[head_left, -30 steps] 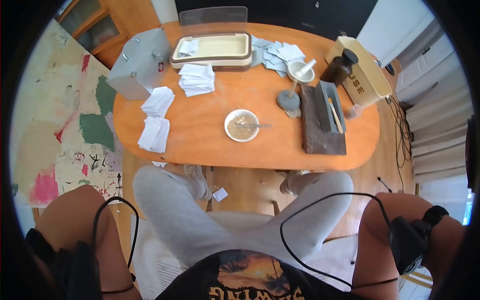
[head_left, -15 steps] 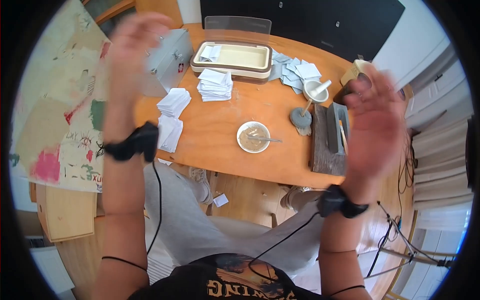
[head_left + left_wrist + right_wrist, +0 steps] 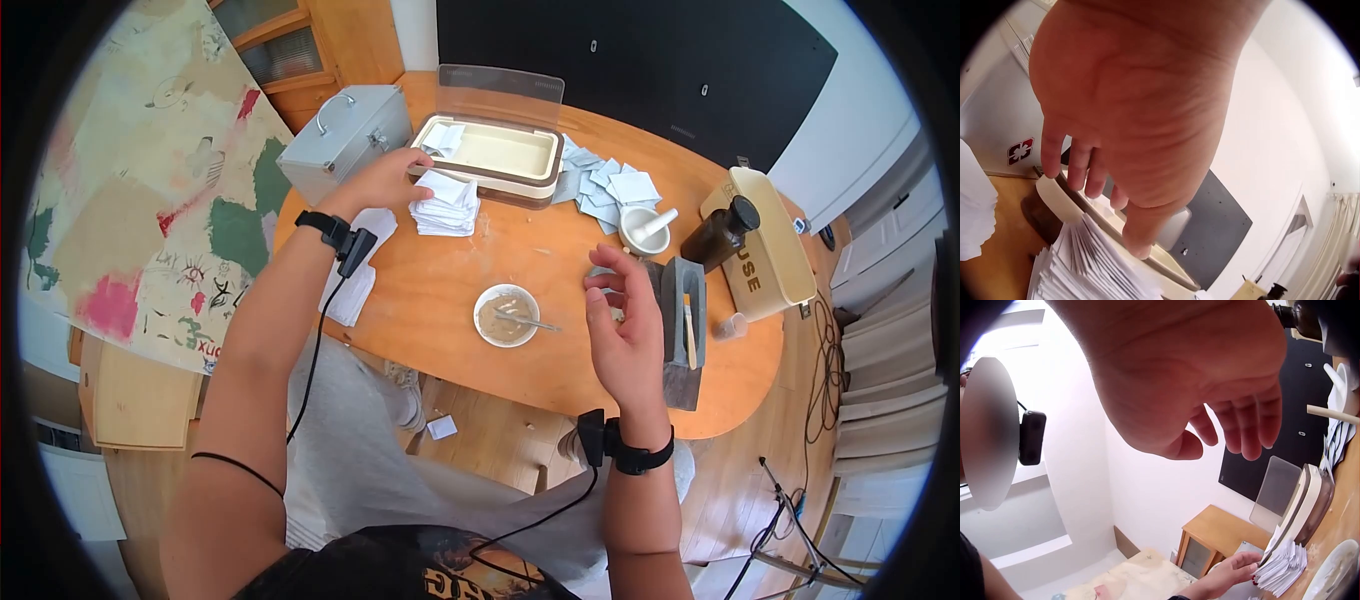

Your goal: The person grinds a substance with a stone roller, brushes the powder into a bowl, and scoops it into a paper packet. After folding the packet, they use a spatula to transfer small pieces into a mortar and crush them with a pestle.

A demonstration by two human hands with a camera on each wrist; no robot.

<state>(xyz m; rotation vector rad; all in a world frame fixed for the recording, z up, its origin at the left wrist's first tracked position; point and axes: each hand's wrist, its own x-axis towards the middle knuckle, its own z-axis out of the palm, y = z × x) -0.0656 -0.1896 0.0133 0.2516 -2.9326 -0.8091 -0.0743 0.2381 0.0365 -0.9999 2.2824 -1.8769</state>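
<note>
My left hand (image 3: pixel 385 182) is at the left side of a stack of folded white papers (image 3: pixel 445 205), in front of a cream case (image 3: pixel 500 152) with its clear lid raised. In the left wrist view the left hand (image 3: pixel 1129 112) hangs over the papers (image 3: pixel 1085 265) with fingers extended downward and apart. My right hand (image 3: pixel 628 330) is raised above the table's right part, fingers loosely bent and holding nothing; the right wrist view shows this hand (image 3: pixel 1204 387) likewise. A white bowl (image 3: pixel 490 322) of pasty mixture with a utensil stands between the hands.
A silver box (image 3: pixel 345 140) stands at the left, with more papers (image 3: pixel 350 295) in front of it. Bluish papers (image 3: pixel 600 190), a mortar (image 3: pixel 640 240) with pestle, a dark bottle (image 3: pixel 712 240), a cream bin (image 3: pixel 765 262) and a grey trough (image 3: pixel 687 285) are at the right.
Both hands have come up from beside the body over the table. Since the half-second-old frame, the left has moved down and right to the paper stack; the right has moved left and lower.
</note>
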